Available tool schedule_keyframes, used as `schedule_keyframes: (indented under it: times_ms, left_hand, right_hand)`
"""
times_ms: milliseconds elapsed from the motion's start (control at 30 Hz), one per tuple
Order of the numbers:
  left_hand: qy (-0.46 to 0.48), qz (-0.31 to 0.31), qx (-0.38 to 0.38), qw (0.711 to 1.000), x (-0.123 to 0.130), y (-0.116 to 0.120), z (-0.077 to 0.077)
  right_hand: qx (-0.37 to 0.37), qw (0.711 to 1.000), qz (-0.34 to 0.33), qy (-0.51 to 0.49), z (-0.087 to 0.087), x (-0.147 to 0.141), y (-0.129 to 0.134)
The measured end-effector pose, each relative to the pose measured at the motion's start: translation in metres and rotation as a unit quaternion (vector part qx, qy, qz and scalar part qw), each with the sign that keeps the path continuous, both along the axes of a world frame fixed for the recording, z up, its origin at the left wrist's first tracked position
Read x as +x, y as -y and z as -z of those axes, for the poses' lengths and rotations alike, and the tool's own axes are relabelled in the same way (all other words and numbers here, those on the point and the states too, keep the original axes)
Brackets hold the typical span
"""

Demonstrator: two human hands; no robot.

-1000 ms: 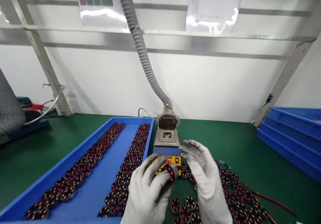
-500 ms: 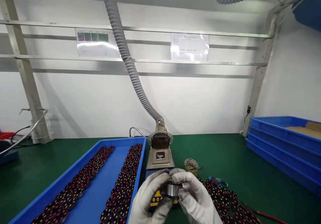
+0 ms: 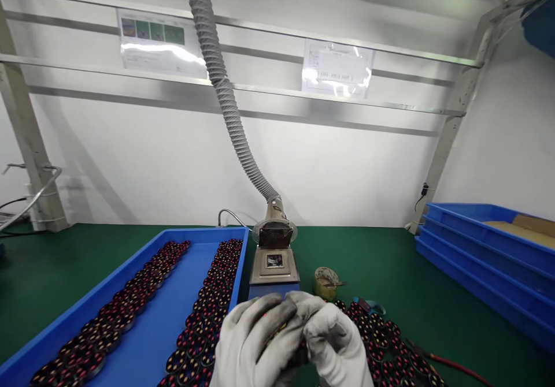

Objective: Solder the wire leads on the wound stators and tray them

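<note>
Both hands wear white gloves with darkened fingertips and meet at the bottom centre. My left hand (image 3: 255, 341) is wrapped round a small round part, mostly hidden behind its fingers. My right hand (image 3: 336, 341) touches it from the right, thumb and forefinger pinched together; whatever they grip is too small to make out. Just beyond the hands stands a metal soldering pot (image 3: 274, 263) on a blue base. Round dark parts with red and yellow dots (image 3: 381, 341) lie in a pile to the right.
A blue tray (image 3: 151, 317) with rows of round parts is on the left. A small tin (image 3: 326, 283), red-handled pliers (image 3: 451, 364) and stacked blue trays (image 3: 485, 248) stand right. A grey hose (image 3: 234, 115) hangs above.
The silvery side of the round part has turned out of sight behind the left fingers. My right fingers have drawn into a pinch. The camera view has shifted and tilted slightly.
</note>
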State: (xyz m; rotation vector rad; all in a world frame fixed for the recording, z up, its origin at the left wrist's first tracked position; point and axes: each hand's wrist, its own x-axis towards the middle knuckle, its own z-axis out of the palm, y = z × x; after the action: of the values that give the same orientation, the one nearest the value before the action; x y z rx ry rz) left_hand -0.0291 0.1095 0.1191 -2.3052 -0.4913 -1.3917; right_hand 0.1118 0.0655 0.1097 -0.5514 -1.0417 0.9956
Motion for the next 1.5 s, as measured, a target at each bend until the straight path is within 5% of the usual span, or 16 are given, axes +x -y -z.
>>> schedule_keyframes:
  times_ms: [267,367,667,833,1000,1100,1200,1367,1500]
  left_hand:
    - [-0.005,-0.017,0.04,0.999,-0.006,-0.003,0.002]
    - [-0.007,-0.011,0.016,1.0,-0.007,-0.006,0.006]
    - [0.018,0.129,-0.192,0.973,-0.008,-0.007,0.006]
    - [0.135,0.203,-0.245,0.938,-0.005,-0.01,0.007]
    - [0.263,0.186,-0.334,0.886,-0.012,-0.006,0.009]
    - [0.143,0.166,-0.403,0.889,-0.018,0.0,0.005]
    - [0.06,0.169,-0.397,0.9,-0.015,0.005,-0.003]
    - [0.081,0.245,-0.295,0.92,-0.009,-0.001,-0.01]
    - [0.084,0.214,-0.263,0.937,-0.01,-0.003,-0.006]
  right_hand:
    - [0.011,0.994,-0.019,-0.11,0.016,0.016,-0.029]
    - [-0.017,0.997,-0.042,-0.066,0.017,0.003,-0.027]
    - [-0.122,0.984,-0.125,-0.047,0.008,-0.012,-0.023]
    - [-0.107,0.973,-0.198,-0.058,0.007,-0.014,-0.02]
    - [-0.154,0.958,-0.229,-0.079,0.01,-0.009,-0.018]
    - [-0.149,0.959,-0.217,-0.102,0.015,-0.007,-0.022]
    - [-0.146,0.96,-0.209,-0.113,0.018,-0.008,-0.024]
    - [-0.164,0.957,-0.203,-0.127,0.024,-0.007,-0.022]
    - [-0.172,0.953,-0.203,-0.145,0.027,-0.01,-0.021]
